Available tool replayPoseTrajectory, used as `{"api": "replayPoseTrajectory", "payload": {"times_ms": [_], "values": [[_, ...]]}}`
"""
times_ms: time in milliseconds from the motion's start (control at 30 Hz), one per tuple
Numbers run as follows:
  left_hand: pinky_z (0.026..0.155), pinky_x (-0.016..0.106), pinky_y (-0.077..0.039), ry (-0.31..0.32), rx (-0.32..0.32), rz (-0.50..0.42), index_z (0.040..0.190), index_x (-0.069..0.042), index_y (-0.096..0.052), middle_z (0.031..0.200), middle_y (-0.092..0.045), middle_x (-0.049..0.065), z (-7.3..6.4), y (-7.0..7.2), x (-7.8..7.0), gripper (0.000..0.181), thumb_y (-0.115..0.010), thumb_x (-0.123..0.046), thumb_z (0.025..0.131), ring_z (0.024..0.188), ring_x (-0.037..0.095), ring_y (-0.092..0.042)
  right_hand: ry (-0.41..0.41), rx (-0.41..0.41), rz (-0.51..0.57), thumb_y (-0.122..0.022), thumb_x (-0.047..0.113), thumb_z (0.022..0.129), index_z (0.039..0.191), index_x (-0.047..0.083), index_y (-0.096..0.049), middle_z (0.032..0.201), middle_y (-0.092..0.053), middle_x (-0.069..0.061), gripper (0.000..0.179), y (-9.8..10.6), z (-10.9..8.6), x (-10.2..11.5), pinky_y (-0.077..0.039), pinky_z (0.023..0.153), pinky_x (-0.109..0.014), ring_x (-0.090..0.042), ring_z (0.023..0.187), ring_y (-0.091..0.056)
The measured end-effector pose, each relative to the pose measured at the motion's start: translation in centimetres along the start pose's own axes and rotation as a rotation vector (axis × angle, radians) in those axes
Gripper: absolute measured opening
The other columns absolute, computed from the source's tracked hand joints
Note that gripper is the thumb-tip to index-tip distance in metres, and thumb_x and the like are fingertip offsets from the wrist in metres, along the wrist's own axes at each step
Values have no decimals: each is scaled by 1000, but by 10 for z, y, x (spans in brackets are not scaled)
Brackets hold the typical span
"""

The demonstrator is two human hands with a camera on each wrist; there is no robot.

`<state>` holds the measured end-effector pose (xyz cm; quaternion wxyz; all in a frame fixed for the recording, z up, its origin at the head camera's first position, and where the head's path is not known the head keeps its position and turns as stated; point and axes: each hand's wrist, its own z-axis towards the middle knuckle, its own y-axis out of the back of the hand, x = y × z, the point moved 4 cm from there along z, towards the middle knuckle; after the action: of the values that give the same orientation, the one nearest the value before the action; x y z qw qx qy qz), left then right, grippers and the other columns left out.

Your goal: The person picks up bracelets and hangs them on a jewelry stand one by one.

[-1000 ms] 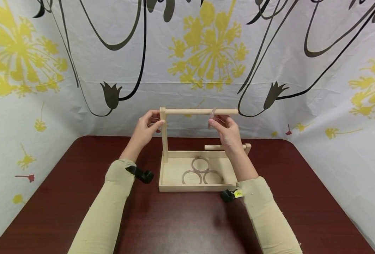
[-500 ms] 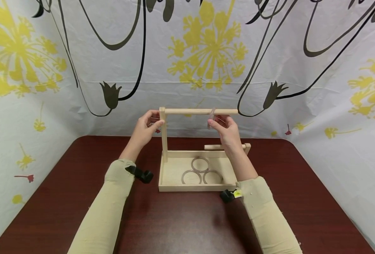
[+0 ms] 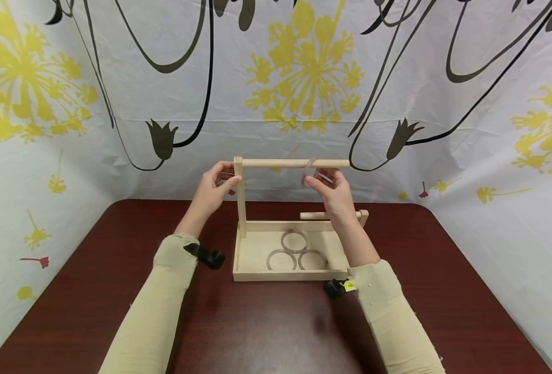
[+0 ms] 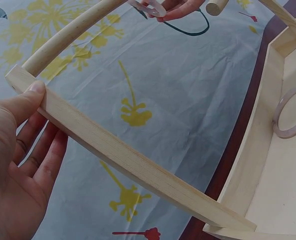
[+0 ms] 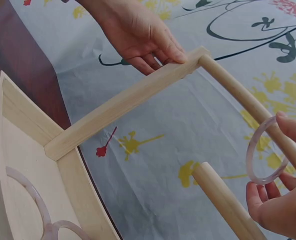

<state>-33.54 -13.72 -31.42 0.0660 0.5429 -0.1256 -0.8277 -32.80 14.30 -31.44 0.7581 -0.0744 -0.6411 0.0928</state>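
Slanting more than half a second ago, the ring hangs around the upper bar, pinched between the right hand's thumb and fingers. The left hand grips the post's top. Below, three rings lie in the wooden tray.

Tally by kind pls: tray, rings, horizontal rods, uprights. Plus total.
Tray: 1
Rings: 4 (3 inside it, 1 in the right hand)
Horizontal rods: 2
Uprights: 2 (1 tall, 1 short)
Total: 9
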Motion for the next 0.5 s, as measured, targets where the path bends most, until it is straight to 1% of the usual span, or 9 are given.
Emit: {"api": "replayPoseTrajectory", "payload": {"times_ms": [133, 200, 300, 400, 500], "values": [[69, 19, -54, -4, -1, -2, 132, 1, -54, 122, -60, 22, 0, 0, 0, 35, -60, -13, 100, 95, 11, -60, -15, -3, -17, -64, 2, 94, 138, 13, -45, 136, -44, -1, 48, 2, -1, 0, -39, 116, -31, -19, 131, -42], [69, 19, -54, -4, -1, 3, 132, 1, -54, 122, -60, 22, 0, 0, 0, 35, -60, -13, 100, 95, 11, -60, -16, -7, -11, -64, 1, 94, 137, 14, -46, 139, -43, -3, 48, 3, -2, 1, -38, 116, -32, -19, 129, -43], [70, 19, -54, -5, -1, 7, 132, 0, -54, 122, -59, 21, -1, 0, 0, 35, -60, -14, 101, 96, 12, -60, -19, -10, -12, -64, 1, 94, 134, 16, -48, 138, -44, -2, 45, 4, -3, 1, -39, 115, -32, -17, 126, -44], [70, 20, -54, -3, 1, 10, 132, 0, -54, 122, -59, 21, -1, -1, 0, 35, -60, -15, 101, 98, 15, -61, -17, -11, -7, -63, 0, 95, 133, 16, -49, 134, -45, 0, 44, 4, -3, 2, -40, 114, -30, -16, 125, -44], [71, 20, -54, -3, 2, 9, 133, 0, -54, 123, -59, 21, -2, -1, 0, 35, -60, -15, 101, 102, 21, -61, -19, -8, -3, -62, 0, 95, 136, 14, -46, 135, -45, -2, 46, 4, -4, 2, -42, 112, -28, -15, 125, -44]]}}
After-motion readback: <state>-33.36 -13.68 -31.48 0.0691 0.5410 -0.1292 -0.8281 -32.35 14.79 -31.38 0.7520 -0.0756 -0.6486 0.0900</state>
